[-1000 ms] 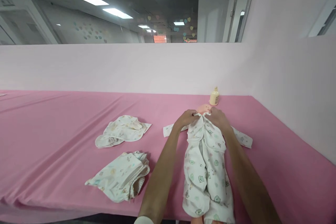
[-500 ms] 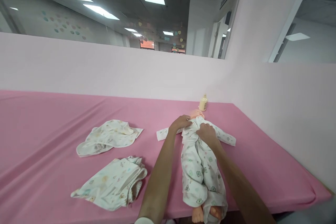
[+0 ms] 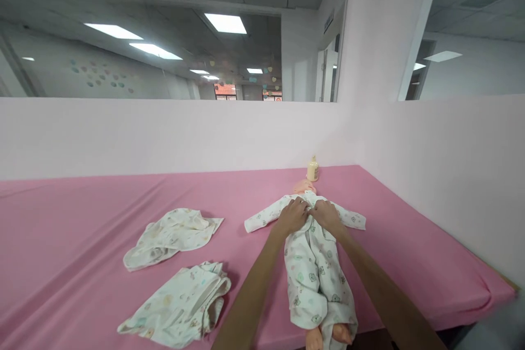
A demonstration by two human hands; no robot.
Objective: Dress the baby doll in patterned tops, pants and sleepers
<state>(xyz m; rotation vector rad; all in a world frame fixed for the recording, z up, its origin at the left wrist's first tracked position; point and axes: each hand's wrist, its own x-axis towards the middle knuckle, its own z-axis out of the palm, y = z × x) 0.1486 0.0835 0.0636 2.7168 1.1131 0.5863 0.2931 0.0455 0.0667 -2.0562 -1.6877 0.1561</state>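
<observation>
A baby doll (image 3: 305,186) lies on its back on the pink-covered table, its head away from me and its bare feet at the near edge. It wears a white printed baby shirt (image 3: 266,216) and matching trousers (image 3: 305,279). Both sleeves stretch out sideways. My left hand (image 3: 293,214) is closed on the shirt front at the chest. Right beside it, my right hand (image 3: 326,215) also has its fingers closed on the shirt front. The fingertips nearly meet, and the bit of cloth between them is mostly hidden.
Two crumpled white printed cloths, a farther one (image 3: 174,235) and a nearer one (image 3: 180,303), lie to the left on the pink sheet (image 3: 82,219). A yellowish pump bottle (image 3: 312,169) stands past the doll's head. White walls (image 3: 164,136) with windows border the back and right.
My left hand has moved right and down from the shoulder area to the middle of the chest, meeting my right hand. The doll's left-side sleeve now shows fully. The camera has tilted up.
</observation>
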